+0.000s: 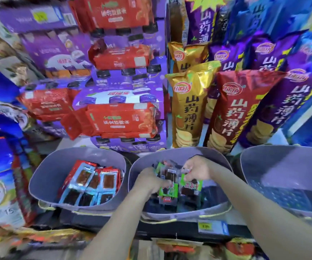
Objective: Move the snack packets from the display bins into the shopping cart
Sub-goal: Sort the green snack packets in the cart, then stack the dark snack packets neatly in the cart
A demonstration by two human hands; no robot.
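Head view. Three grey bins stand side by side on a shelf edge.

The left bin (42, 177) holds red and blue packets (93, 182), stacked in rows.

The middle bin (172, 153) holds green packets (170, 192) with dark windows, and both hands reach into it.

The left hand (149, 180) is seen from the back, its fingers curled down round a bunch of these green packets at the centre of the bin. The right hand (197, 169), just beside it, has its fingers bent and pinches the top edge of another of the green packets, which hangs upright over the pile.

What lies in the right bin (282, 162) is dark and cannot be made out.

A yellow price tag (205, 226) sits on the shelf front below the middle bin.

Behind the bins stand tall chip bags (187, 109) in gold, red and purple. To their left, red packs (121, 121) lie on stacked purple boxes (129, 94).
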